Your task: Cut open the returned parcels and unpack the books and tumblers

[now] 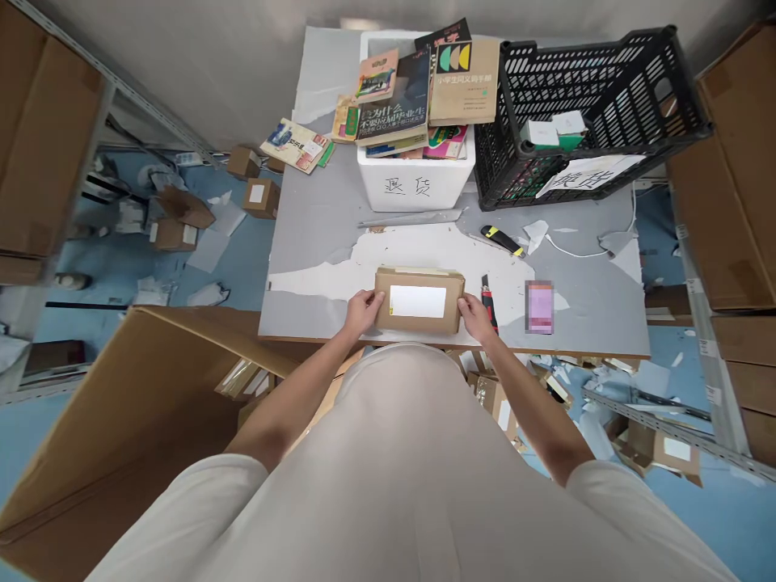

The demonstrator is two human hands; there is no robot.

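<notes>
A flat brown cardboard box (388, 321) with a white label on top lies near the front edge of the table. My left hand (364, 310) grips its left end, thumb and fingers closed on the side. At the opposite end my right hand (475, 316) pinches the box's right side. Just right of that hand lies a red and black box cutter (488, 302). Farther back on the table is a black and yellow box cutter (503, 241). A phone-like object (539, 307), blurred out and pinkish purple, rests to the right.
A white foam box (418, 182) piled with books stands at the table's back, beside a black plastic crate (594, 97) holding small boxes. Loose books (297, 145) lie back left. A big open carton (139, 404) stands at my left. Boxes and paper scraps litter the blue floor (242, 242).
</notes>
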